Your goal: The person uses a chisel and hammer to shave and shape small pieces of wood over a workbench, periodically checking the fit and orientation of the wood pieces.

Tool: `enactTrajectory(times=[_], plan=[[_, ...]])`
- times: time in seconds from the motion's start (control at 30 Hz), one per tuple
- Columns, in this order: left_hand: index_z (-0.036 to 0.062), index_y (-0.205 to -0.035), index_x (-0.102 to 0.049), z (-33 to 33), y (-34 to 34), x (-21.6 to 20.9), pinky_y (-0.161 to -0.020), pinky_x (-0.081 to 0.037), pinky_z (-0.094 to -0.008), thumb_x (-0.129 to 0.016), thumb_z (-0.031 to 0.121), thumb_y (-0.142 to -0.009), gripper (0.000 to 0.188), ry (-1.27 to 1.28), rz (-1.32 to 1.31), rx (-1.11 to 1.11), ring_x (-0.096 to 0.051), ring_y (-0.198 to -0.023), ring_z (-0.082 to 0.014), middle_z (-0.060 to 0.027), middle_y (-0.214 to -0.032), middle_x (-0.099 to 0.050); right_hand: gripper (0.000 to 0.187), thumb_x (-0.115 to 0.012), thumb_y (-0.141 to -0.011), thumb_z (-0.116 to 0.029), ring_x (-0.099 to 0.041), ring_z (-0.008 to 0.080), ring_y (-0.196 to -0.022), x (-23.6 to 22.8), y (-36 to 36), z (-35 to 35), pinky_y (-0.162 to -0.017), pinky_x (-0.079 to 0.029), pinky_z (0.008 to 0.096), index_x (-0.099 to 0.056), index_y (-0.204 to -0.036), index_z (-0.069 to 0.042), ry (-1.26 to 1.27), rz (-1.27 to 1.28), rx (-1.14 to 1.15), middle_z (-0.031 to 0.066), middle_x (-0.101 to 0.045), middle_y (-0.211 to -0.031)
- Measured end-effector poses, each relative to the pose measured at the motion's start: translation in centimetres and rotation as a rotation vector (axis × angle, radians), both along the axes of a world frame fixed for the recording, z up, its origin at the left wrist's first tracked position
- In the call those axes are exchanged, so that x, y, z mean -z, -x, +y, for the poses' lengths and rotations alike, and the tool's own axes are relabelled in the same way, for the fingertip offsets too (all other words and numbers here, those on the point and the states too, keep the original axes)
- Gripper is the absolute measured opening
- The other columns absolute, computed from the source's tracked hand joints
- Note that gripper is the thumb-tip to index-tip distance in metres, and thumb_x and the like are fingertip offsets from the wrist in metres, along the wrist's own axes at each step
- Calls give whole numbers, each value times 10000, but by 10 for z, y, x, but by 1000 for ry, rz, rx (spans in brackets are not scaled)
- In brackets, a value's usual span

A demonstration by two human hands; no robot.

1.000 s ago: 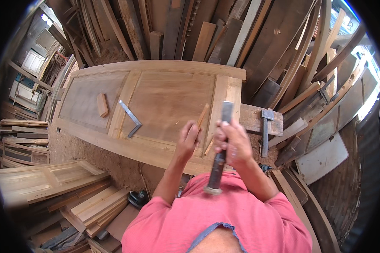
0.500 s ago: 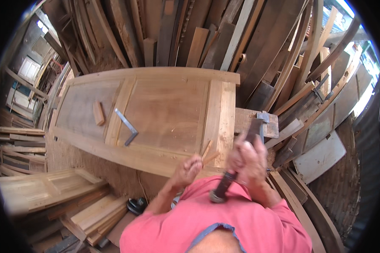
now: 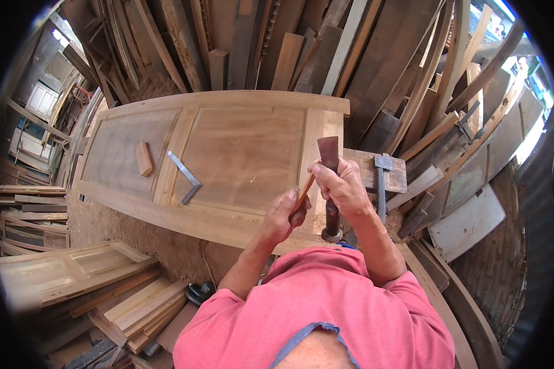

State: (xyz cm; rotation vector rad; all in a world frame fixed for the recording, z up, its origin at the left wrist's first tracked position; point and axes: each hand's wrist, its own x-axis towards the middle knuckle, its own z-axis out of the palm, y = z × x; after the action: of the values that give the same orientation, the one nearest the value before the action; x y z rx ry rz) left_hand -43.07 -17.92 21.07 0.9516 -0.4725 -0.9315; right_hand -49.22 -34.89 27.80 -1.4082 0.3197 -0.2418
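Note:
A wide-bladed chisel (image 3: 330, 154) stands nearly upright in my right hand (image 3: 348, 190), its dark blade pointing away from me and its ringed handle end near my shirt. My left hand (image 3: 281, 216) is closed around a thin orange-brown wooden stick (image 3: 303, 191). The stick slants up to my right thumb and fingertips beside the blade; whether the edge touches it is hidden. Both hands are over the near right end of a panelled wooden door (image 3: 246, 157), which lies flat. On the door rest a metal try square (image 3: 184, 176) and a small wood block (image 3: 144, 159).
Right of the door, a hammer (image 3: 381, 175) rests on a short board (image 3: 360, 166). Many planks (image 3: 289, 61) lean at the back. Another panelled door (image 3: 80, 267) and stacked boards (image 3: 144, 307) are at lower left. A pale sheet (image 3: 468, 218) leans at right.
My right hand has swung left with the chisel, turning it more upright and bringing it beside the stick. My left hand has risen slightly to the right. The hammer now shows more fully.

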Motion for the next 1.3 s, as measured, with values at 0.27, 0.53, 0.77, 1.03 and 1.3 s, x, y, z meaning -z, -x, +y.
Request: enactTrajectory(times=[0.27, 0.53, 0.77, 1.03, 1.3], plan=[[84, -881, -535, -13, -17, 9, -434, -273, -240, -378, 396, -1057, 391, 104, 420, 28, -299, -442, -68, 44, -558, -357, 312, -464, -1027, -235, -445, 72, -556, 3, -3, 12, -519, -441, 255, -452, -1276, -48, -418, -130, 163, 17, -542, -830], [62, -1022, -597, -25, -61, -14, -597, -404, -215, -443, 400, -1049, 372, -118, -107, -213, -482, -698, -51, 42, -790, -543, 144, -449, -1019, -202, -420, 83, -488, 1, 0, 67, -482, -443, 265, -487, -1083, -78, -841, 51, -162, -3, -485, -717], [81, -780, -487, 8, -23, 6, -498, -345, -285, -321, 325, -1073, 416, -108, -970, -70, -417, -548, -129, -13, -641, -441, 146, -466, -1018, -207, -396, 81, -442, -37, 36, 51, -410, -404, 251, -484, -1038, -63, -553, -157, 87, -11, -435, -640], [77, -839, -547, 14, -5, 6, -425, -274, -235, -308, 394, -1078, 464, 136, 563, 168, -275, -371, -94, 53, -460, -334, 248, -570, -992, -198, -437, 33, -494, -4, 17, 7, -453, -358, 208, -568, -1176, -32, -63, 13, 6, -51, -480, -611], [58, -926, -569, -5, -4, -4, -431, -307, -224, -407, 435, -1050, 428, -188, -135, -51, -367, -452, -58, 18, -570, -462, 197, -577, -990, -226, -450, 31, -536, 0, 3, -1, -474, -368, 220, -631, -1014, -38, 39, 52, 27, -39, -531, -659]])
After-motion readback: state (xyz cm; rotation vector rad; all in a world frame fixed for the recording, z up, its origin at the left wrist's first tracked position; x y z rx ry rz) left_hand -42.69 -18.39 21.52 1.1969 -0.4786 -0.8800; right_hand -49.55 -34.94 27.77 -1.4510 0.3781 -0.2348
